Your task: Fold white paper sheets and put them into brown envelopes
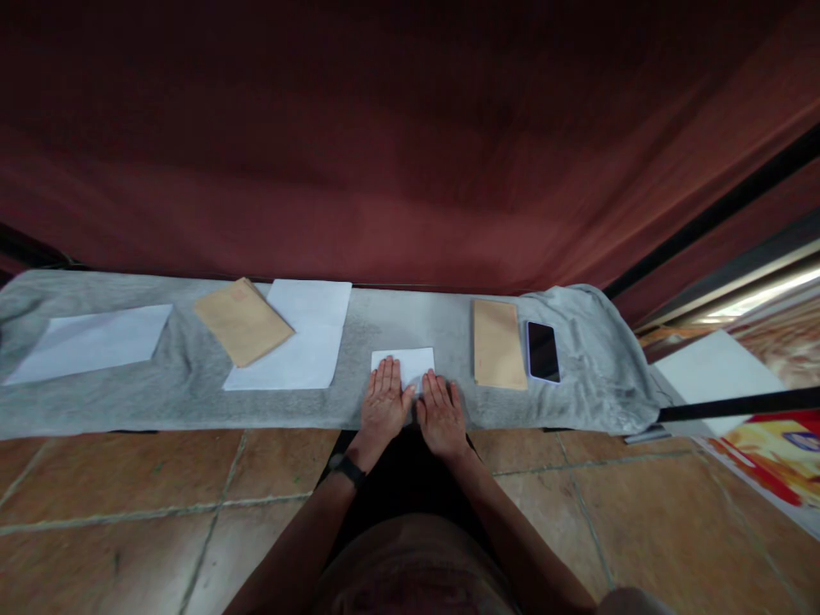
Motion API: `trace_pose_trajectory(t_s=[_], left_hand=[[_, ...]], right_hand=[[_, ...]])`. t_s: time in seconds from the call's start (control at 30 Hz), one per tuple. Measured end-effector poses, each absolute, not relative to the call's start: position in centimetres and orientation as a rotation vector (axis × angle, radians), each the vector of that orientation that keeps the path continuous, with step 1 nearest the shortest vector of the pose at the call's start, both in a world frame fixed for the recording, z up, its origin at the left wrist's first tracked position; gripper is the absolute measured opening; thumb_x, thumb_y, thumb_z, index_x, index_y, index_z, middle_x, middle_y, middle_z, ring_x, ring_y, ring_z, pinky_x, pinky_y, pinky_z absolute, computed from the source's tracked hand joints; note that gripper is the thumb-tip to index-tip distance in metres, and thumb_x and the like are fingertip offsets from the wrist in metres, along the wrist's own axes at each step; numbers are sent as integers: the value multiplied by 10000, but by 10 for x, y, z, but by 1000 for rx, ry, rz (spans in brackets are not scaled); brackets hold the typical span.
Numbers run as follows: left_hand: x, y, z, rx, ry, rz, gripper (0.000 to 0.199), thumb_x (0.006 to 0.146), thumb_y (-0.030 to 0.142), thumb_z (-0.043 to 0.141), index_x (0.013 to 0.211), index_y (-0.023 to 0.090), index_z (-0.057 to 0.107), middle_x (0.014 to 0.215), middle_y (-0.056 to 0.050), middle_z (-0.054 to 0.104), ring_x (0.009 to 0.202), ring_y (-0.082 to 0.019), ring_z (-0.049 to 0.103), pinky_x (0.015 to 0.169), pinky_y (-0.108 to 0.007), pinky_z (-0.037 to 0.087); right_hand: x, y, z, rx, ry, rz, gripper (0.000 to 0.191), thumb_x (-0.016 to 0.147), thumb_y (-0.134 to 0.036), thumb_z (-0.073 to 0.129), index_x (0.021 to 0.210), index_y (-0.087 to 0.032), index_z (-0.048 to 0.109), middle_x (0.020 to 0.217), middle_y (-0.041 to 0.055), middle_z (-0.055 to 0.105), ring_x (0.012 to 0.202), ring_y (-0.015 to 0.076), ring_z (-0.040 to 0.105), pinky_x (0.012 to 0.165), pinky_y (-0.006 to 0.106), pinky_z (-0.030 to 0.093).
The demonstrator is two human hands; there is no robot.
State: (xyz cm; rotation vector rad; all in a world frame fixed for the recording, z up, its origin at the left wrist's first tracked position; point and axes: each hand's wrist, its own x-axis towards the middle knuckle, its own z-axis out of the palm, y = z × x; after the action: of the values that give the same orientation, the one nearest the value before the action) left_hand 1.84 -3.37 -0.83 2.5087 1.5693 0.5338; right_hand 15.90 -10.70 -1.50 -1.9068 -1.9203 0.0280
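Observation:
A small white sheet of paper [410, 359] lies on the grey cloth, close to the front edge. Flat on its left part rests my left hand [384, 406], fingers extended, with a dark watch on the wrist. My right hand [442, 414] lies flat over the sheet's lower right part, fingers stretched out. The two thumbs are close to each other over the paper. The hands cover the sheet's lower corners.
Brown envelopes [500, 344] and a phone [543, 352] lie to the right. On the left, another brown stack [240, 320] overlaps white sheets [313, 342], with a further white sheet [96, 342] beyond. A red curtain [410, 196] hangs behind the cloth-covered surface [442, 320].

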Motion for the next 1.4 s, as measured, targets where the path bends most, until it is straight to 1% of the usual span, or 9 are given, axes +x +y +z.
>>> trace_pose_trajectory(t_s=[0.17,0.4,0.57,0.67,0.77,0.83,1.07,1.3,1.4], left_hand=[[4,-27,-13,2462,1687,580,613,1043,369,352,1554,31,341,1613,-238,356,1534,-330,283,1231,-539,291],[4,-28,-13,2502,1732,551,644,1038,355,345,1592,41,248,1630,-226,321,1539,-316,274,1240,-542,278],[6,-28,-8,2514,1762,485,618,1040,340,334,1545,-16,337,1606,-256,352,1529,-334,296,1248,-550,255],[20,-28,-5,2570,1644,457,578,1052,331,294,1541,33,378,1604,-205,390,1534,-295,296,1263,-526,238],[42,-28,-3,2676,1304,400,554,1062,328,265,1560,112,373,1623,-121,389,1536,-223,298,1270,-458,261],[56,-25,-3,2704,1153,356,558,1067,343,255,1563,115,368,1622,-109,395,1533,-201,305,1268,-431,271],[66,-3,-4,2713,1172,310,645,1055,497,295,1566,109,361,1631,-120,375,1547,-216,268,1272,-429,249],[53,-4,-8,2735,1295,359,705,1038,518,339,1582,71,307,1647,-165,319,1559,-243,230,1275,-448,229],[46,-5,-8,2733,1338,371,732,1032,527,351,1573,36,309,1647,-192,308,1563,-262,212,1275,-448,223]], right_hand=[[160,-106,-12,-1907,-1897,32,541,1075,-330,394,1578,-133,366,1593,144,426,1477,281,413,1247,522,258],[169,-82,-5,-1968,-1876,35,483,1074,-291,388,1511,-104,476,1564,146,472,1448,280,454,1232,517,280],[176,-78,-10,-1944,-1894,16,501,1071,-281,370,1531,-99,445,1550,150,489,1435,278,470,1229,518,281],[176,-80,-12,-1960,-1894,18,509,1065,-270,357,1537,-97,437,1559,150,477,1456,276,441,1239,515,256],[177,-82,-9,-1995,-1936,48,525,1032,-205,373,1546,-115,430,1576,135,457,1474,269,412,1251,499,221],[178,-83,-7,-2017,-1970,58,554,1004,-168,398,1556,-126,417,1593,127,436,1482,270,396,1255,489,205],[177,-82,-5,-2031,-1931,17,530,1007,-204,420,1530,-126,456,1573,126,474,1471,273,403,1243,499,223],[177,-82,-8,-1984,-1896,-51,428,1033,-210,395,1396,-112,600,1490,151,569,1418,272,474,1222,510,268],[178,-81,-10,-1969,-1882,-64,425,1048,-234,382,1393,-116,601,1488,152,570,1405,270,494,1219,516,271]])
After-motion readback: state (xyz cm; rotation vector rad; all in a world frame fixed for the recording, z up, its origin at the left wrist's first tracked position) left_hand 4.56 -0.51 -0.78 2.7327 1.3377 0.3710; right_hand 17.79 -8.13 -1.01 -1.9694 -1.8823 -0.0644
